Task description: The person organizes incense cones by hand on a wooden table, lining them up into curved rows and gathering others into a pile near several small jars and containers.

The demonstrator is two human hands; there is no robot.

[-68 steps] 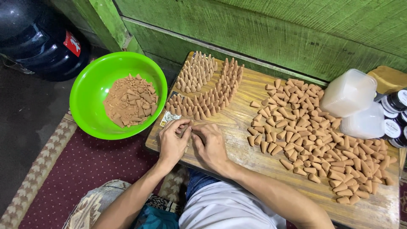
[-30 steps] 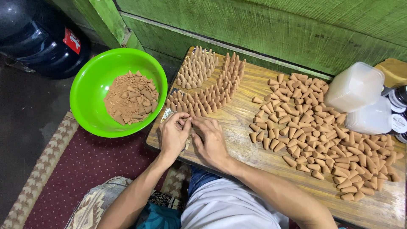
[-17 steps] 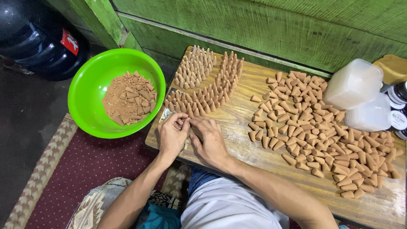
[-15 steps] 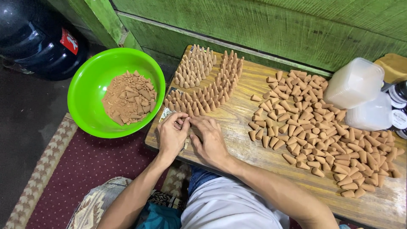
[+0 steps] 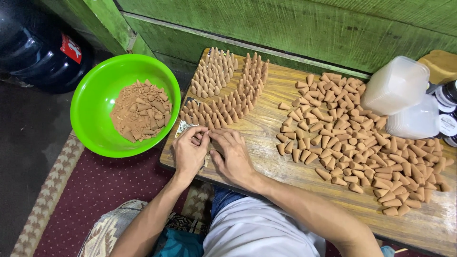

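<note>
Both hands meet at the near edge of the wooden board (image 5: 266,128): the left hand (image 5: 189,153) and right hand (image 5: 234,156) pinch a small clay-coloured cone (image 5: 207,138) between fingertips — best kept light and upright, clear of the standing cone rows (image 5: 223,107) just beyond.

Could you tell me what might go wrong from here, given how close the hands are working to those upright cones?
The left hand and right hand meet right beside the rows of standing cones; a stray nudge might topple several at once. The green bowl of crumbled material sits next to the wooden board, partly off its edge, so an elbow could tip it. The loose cones spread near the board's front edge and could roll off.
</note>
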